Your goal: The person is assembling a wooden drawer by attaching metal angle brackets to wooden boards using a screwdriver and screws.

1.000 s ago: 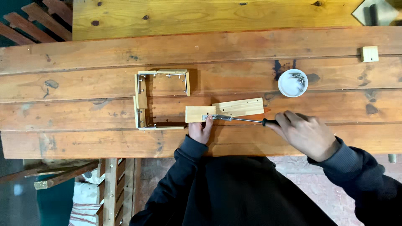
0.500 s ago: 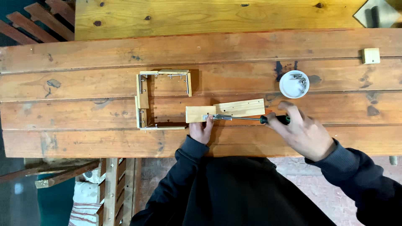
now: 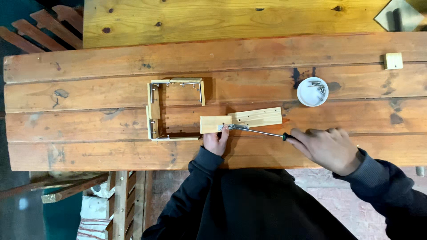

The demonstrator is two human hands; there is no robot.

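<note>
Two short pale wood pieces (image 3: 242, 120) lie end to end on the plank table (image 3: 89, 98), joined by a small metal bracket (image 3: 231, 127). My left hand (image 3: 216, 141) pinches the near edge of the left piece at the bracket. My right hand (image 3: 328, 149) grips the dark handle of a screwdriver (image 3: 260, 132), whose thin shaft runs left with its tip at the bracket. A partly built frame of small wood strips and metal brackets (image 3: 173, 111) stands just left of the pieces.
A white round dish with several screws (image 3: 312, 91) sits at the right back. A small wood cube (image 3: 393, 61) lies further right. A lighter yellow board (image 3: 231, 18) runs along the far side. Wooden slats and a chair show below the table's left.
My right hand has shifted slightly on the screwdriver handle, as if turning it. The wood pieces, my left hand and the frame stay in place.
</note>
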